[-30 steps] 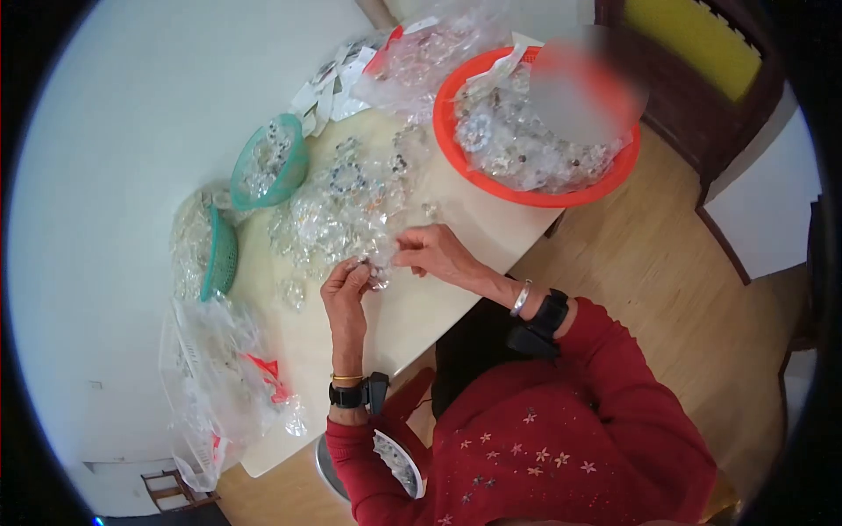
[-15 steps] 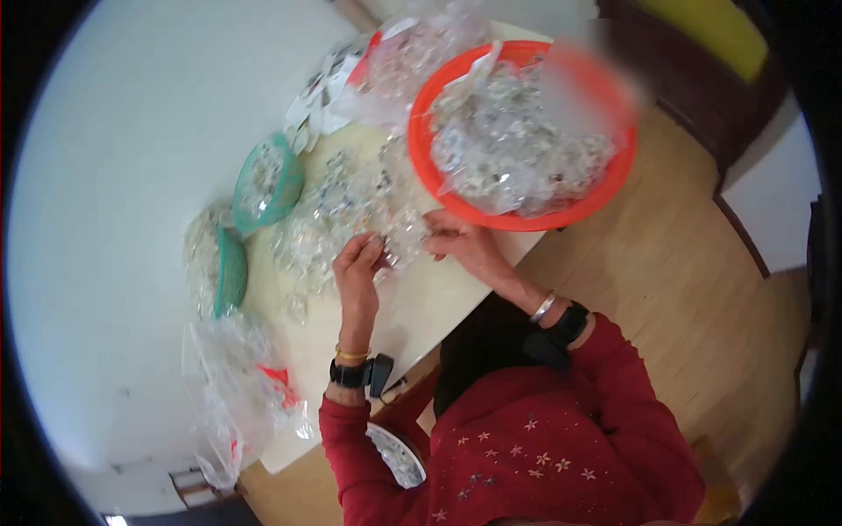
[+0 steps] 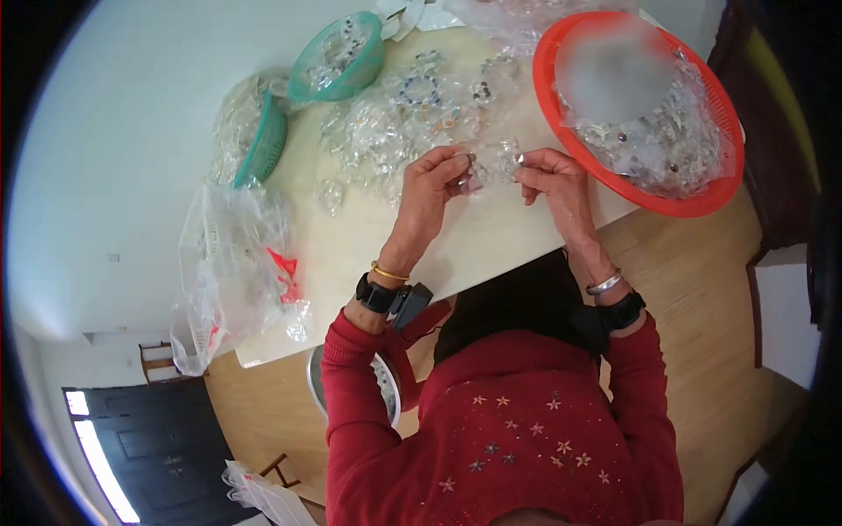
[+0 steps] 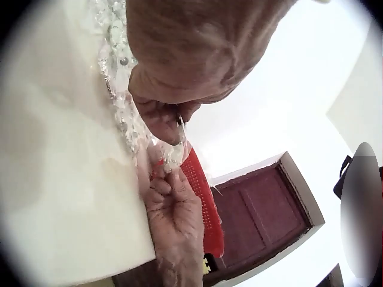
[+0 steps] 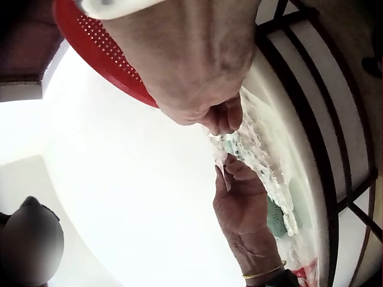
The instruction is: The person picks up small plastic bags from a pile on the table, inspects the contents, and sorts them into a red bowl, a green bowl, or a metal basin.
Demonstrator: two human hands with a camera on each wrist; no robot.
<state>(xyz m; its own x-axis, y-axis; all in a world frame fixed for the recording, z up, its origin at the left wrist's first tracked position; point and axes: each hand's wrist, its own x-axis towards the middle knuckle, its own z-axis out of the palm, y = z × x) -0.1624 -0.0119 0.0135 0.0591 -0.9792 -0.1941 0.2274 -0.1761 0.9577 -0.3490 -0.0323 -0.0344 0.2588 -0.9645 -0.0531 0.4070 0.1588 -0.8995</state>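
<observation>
At the far left edge of the worktop (image 3: 421,263), a heap of clear plastic bags (image 3: 230,254) with red markings is seen hanging partly over the side. Just behind it a green basket (image 3: 266,145) is tipped on its side and packed with clear wrappings. A second green basket (image 3: 338,54) is set upright further back and is likewise filled. To the right of these, a loose pile of small clear packets (image 3: 386,123) is spread over the worktop, and beaded rings can be made out inside some of them.

In front of that pile the left grip (image 3: 430,188) is raised, with thumb and forefinger pinching the left end of a single clear packet (image 3: 494,160). This packet is held stretched between the two hands, over the worktop near its front edge, just beside the rim of the red basket (image 3: 680,210). Whether it touches the surface cannot be told. Its right end is pinched by the right grip (image 3: 553,180), again between thumb and forefinger, with the other fingers curled in. A gold bangle is worn on the left wrist and a silver one on the right.

Farthest right, the red basket is heaped with more clear packets, and part of it is blurred out.
</observation>
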